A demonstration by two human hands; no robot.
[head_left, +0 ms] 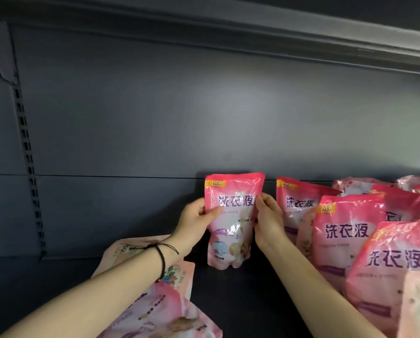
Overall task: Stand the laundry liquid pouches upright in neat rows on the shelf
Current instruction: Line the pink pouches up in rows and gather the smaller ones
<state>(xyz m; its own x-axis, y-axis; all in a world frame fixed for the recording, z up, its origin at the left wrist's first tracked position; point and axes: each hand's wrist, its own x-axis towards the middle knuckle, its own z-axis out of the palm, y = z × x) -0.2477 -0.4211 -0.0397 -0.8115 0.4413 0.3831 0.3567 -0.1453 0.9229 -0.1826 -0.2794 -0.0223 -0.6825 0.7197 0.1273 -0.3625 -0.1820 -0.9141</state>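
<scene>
Head view shows left hand and right hand pinching a pink laundry liquid pouch upright mid-shelf, at nine o'clock of the standing pouches, apparently to steady it.

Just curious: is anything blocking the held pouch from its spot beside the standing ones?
Nothing visible does. The held pouch, gripped by the left hand and right hand, is upright over bare shelf, a clear gap from the standing pouches on its right. The flat pouches lie nearer, off to the left.
</scene>
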